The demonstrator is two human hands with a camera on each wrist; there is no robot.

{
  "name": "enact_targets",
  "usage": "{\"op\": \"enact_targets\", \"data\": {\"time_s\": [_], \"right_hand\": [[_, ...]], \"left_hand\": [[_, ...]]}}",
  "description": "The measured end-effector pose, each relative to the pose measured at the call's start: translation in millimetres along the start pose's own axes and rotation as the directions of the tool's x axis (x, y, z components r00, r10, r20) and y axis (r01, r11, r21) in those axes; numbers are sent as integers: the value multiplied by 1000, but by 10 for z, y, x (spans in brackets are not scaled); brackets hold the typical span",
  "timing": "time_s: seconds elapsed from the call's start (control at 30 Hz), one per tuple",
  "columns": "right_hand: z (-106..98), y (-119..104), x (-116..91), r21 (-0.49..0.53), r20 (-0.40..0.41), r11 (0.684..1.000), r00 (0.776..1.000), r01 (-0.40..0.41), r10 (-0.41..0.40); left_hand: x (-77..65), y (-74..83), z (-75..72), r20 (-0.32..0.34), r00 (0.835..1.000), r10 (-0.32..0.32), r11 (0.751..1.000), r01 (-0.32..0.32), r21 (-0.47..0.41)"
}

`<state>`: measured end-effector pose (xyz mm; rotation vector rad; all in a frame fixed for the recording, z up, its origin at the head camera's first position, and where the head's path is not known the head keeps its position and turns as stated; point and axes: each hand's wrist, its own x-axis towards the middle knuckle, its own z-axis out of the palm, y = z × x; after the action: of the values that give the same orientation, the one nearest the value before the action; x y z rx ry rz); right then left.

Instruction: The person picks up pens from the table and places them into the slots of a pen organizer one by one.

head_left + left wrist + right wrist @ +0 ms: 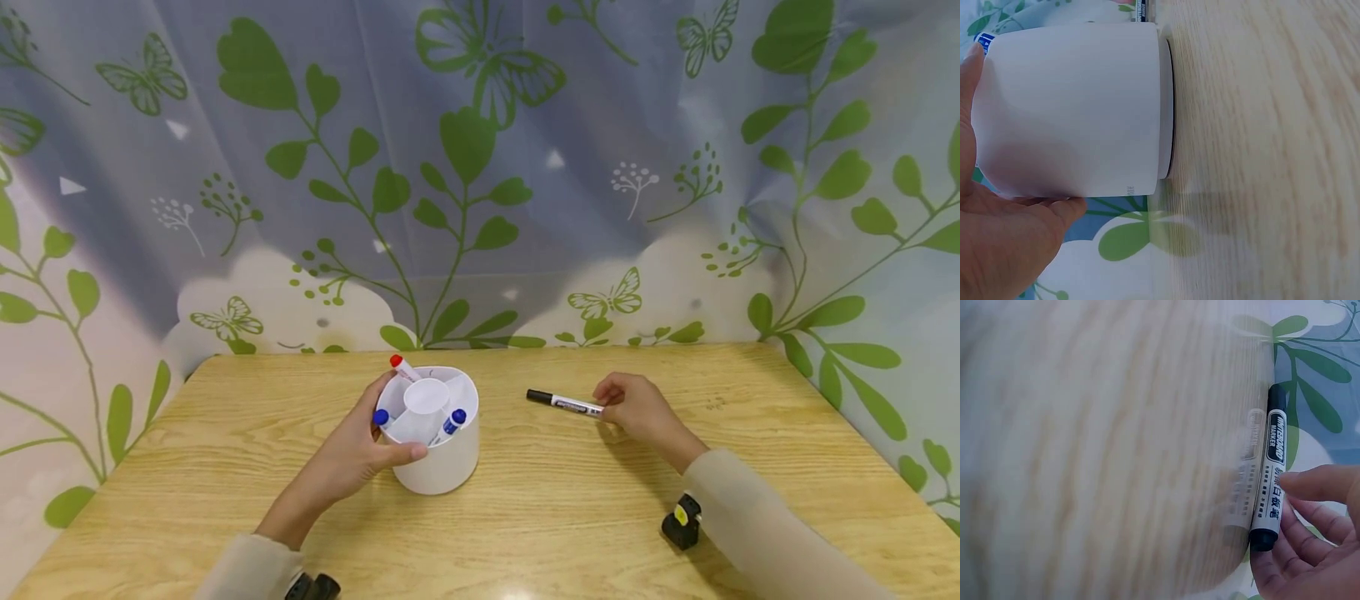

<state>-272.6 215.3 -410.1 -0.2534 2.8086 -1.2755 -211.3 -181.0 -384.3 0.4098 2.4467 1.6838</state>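
My left hand (348, 450) grips a white round pen holder (442, 467) by its left side, thumb over the front rim. Inside the divided holder stand a red-capped marker (405, 368) and two blue-capped markers, one at the front right (452, 422) and one by the left rim (381, 417). In the left wrist view the holder's smooth wall (1072, 112) stands base to the tabletop. To the right, my right hand (641, 410) pinches the rear end of a black-capped whiteboard marker (562, 402). Its printed label (1274, 437) shows in the right wrist view, close over the wood.
Both hands work over a glossy wooden table (510, 533). A curtain (480, 225) with green leaves and butterflies hangs along the back edge and round the sides. Black wrist cameras sit at the left cuff (313, 587) and the right cuff (681, 523).
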Motion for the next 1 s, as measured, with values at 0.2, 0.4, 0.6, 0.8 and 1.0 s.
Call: {"op": "enact_targets", "data": {"time_s": [0.2,0.4,0.6,0.8,1.0], "right_hand": [[26,13,19,-68,29,997,999,33,-31],[37,-7,14,-79,35,996,998,47,-44],[19,-58,-35,-47,-6,997,998,65,-66],[27,-122,-50,33,-45,999,998,36,-35],[48,-197,-39,92,-96,995,995,23,-14]], "left_hand": [[-6,14,12,-1,1000,3,1000,-3,5],[-14,25,34,-4,1000,-6,1000,6,16],[-9,16,45,-14,1000,-25,999,26,40],[-1,4,45,-25,999,-48,998,49,49],[-16,19,44,-15,999,-31,998,32,53]]}}
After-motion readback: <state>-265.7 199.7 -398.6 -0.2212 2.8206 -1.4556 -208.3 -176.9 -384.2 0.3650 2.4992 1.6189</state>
